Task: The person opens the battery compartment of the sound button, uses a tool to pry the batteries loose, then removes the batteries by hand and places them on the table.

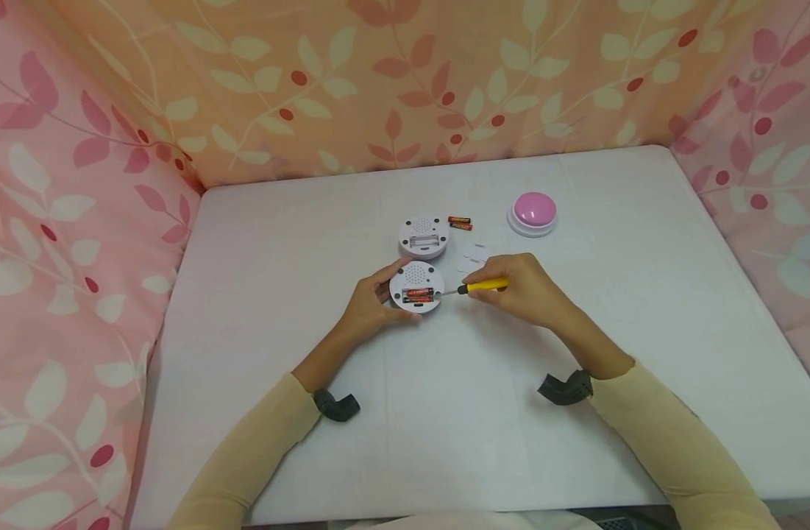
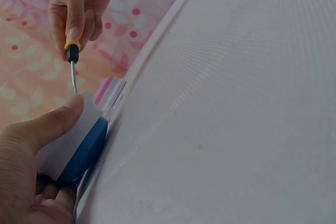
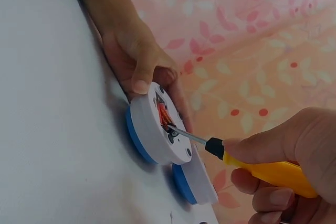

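Observation:
My left hand [image 1: 370,303] grips a round white push-button light [image 1: 416,274] by its sides, underside up. Its blue cap [image 2: 86,150] faces down, as the left wrist view shows. Two red-and-black batteries [image 1: 418,295] sit in its uncovered compartment. In my right hand [image 1: 520,287] is a screwdriver [image 1: 487,284] with a yellow handle, pinched between thumb and fingers. The screwdriver's metal tip [image 3: 176,129] reaches in at the end of the batteries, on the right side of the compartment.
Just behind stands a second upturned white unit [image 1: 423,237] with a bare battery slot. Two loose batteries [image 1: 460,223] lie beside it, and small white covers [image 1: 474,255] lie nearer. A pink-topped round button [image 1: 533,212] stands farther right. Patterned curtains [image 1: 405,81] border the table [image 1: 279,243].

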### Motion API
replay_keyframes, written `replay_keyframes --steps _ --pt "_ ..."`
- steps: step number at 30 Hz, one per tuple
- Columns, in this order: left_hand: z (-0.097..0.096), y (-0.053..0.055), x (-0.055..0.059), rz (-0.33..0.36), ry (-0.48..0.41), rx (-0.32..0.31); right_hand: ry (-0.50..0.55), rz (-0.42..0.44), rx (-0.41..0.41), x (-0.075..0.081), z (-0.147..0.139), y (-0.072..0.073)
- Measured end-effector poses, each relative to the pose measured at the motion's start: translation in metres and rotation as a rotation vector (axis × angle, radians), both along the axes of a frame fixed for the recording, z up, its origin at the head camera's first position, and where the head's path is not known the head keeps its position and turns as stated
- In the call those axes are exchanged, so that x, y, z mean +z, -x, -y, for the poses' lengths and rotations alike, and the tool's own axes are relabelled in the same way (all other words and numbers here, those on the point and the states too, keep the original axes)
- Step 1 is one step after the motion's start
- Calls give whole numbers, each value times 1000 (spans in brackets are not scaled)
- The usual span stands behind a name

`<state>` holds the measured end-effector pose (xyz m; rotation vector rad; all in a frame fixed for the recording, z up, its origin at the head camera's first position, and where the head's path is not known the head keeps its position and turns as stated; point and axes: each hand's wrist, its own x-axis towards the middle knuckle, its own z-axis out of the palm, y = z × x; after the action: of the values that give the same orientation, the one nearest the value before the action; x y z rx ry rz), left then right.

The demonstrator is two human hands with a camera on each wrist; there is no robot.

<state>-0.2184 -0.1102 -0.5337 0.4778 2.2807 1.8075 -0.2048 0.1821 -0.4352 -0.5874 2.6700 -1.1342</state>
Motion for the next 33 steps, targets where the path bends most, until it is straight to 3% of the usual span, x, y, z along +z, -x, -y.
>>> replay_keyframes --steps 9,33 --pt "0 -1 0 -10 0 -2 10 13 31 -4 6 -2" --pt "0 0 1 -7 -9 -2 -5 20 -2 -1 8 -3"
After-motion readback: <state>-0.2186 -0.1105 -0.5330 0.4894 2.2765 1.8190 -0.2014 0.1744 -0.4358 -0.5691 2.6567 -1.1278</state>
